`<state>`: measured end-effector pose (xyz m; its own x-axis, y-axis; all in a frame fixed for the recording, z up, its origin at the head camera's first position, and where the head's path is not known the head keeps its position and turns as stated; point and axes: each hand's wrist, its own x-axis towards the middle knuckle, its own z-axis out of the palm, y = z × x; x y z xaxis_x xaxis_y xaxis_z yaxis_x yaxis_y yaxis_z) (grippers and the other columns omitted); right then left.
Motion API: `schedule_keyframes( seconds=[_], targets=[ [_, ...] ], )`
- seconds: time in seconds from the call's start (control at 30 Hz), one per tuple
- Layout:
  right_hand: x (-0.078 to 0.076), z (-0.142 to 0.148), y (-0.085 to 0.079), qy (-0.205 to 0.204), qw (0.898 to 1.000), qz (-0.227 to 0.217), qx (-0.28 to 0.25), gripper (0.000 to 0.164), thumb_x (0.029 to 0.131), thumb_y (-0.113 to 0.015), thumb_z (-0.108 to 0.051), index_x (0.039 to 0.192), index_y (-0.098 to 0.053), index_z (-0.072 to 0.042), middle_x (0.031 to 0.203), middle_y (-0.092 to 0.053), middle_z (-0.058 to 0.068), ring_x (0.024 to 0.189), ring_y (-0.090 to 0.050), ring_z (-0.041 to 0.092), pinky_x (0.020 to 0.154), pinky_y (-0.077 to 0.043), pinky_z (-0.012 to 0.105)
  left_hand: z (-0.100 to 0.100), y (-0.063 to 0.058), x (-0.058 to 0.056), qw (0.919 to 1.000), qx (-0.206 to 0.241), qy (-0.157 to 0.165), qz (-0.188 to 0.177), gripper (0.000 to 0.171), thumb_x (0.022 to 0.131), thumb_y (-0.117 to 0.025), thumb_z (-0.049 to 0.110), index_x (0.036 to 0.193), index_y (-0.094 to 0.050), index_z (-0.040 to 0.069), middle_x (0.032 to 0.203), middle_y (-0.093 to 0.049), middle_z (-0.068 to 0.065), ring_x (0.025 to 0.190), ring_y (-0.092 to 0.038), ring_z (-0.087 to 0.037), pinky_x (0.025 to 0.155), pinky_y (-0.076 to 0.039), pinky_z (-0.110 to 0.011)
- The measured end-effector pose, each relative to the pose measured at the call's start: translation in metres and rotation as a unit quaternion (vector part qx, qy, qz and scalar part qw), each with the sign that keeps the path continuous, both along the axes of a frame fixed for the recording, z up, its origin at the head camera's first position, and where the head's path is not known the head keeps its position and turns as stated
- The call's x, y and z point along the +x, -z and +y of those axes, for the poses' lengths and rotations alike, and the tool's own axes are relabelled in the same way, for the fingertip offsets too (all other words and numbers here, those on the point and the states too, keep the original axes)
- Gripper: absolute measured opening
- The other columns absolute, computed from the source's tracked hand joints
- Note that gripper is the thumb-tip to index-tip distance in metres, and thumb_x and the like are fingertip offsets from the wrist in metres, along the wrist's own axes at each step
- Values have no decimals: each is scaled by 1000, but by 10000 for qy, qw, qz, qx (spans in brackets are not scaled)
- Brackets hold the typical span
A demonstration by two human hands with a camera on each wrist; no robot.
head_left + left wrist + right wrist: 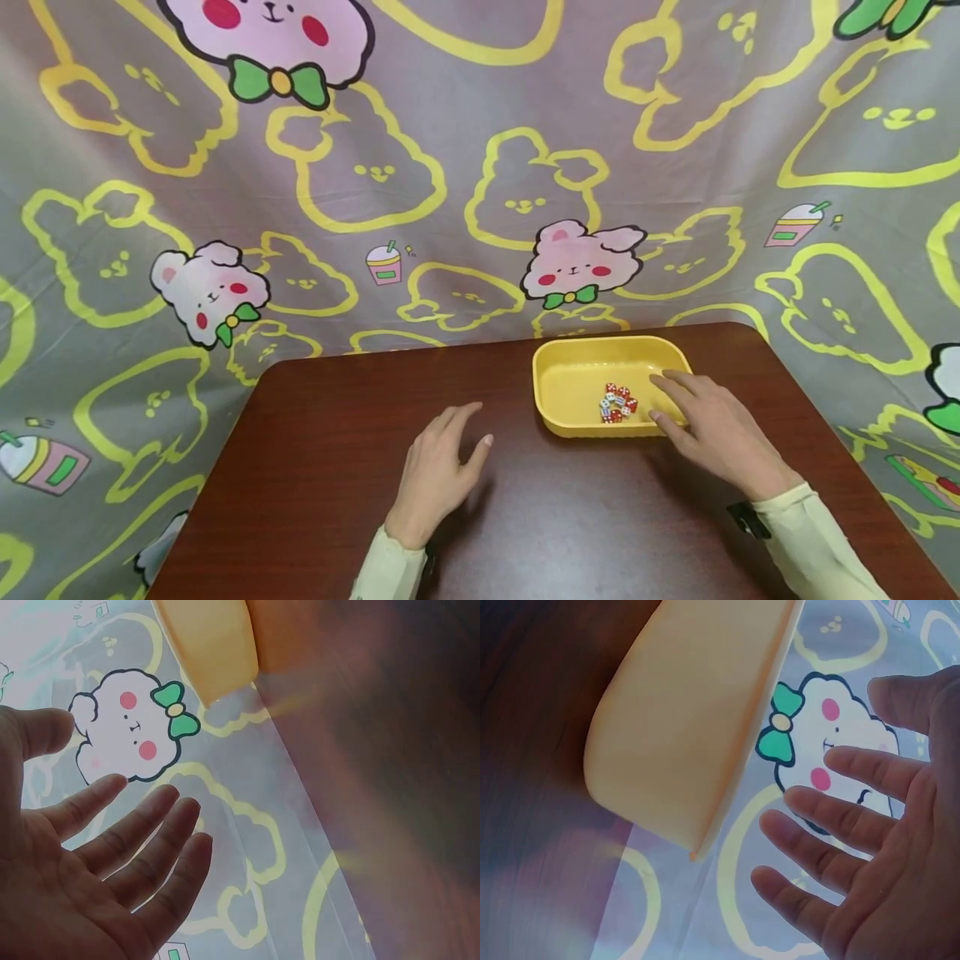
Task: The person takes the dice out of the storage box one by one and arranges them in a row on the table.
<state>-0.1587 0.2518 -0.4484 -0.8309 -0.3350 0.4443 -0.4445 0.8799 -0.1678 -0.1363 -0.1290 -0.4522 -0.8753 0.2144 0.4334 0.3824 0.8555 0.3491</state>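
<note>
Both wrist views crop the yellow tray (667, 720) (at the top).

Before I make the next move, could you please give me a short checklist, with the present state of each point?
1. Left hand empty: ok.
2. Right hand empty: ok.
3. Yellow tray upright on the table: ok.
4. Visible dice inside the tray: ok.
5. Tray gripped, if you want to lift it: not ok; wrist views show gaps from both hands.
6. Exact dice count: cannot tell; they are small and bunched.
</note>
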Motion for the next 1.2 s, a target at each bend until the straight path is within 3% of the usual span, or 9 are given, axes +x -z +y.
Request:
schedule_keyframes(
  seconds=[0.5,1.2],
  targets=[
    [-3,7,2,196,9998,-7,-17,53,84,-72,-28,130,-57,-6,124,-60,20,111,-56,42,90,-43,59,16,-10,-12,9994,-88,211,253,46,90,-62,44,132,-56,25,118,-64,6,104,-66,-16,79,-55,-37],
    [-6,16,5,347,9993,-80,-96,51,85,-71,-28,128,-58,-5,125,-60,19,111,-56,40,89,-43,58,42,-23,-28,9989,-228,404,-13,45,92,-58,46,131,-56,25,120,-64,6,105,-65,-16,82,-55,-37]
  ],
)
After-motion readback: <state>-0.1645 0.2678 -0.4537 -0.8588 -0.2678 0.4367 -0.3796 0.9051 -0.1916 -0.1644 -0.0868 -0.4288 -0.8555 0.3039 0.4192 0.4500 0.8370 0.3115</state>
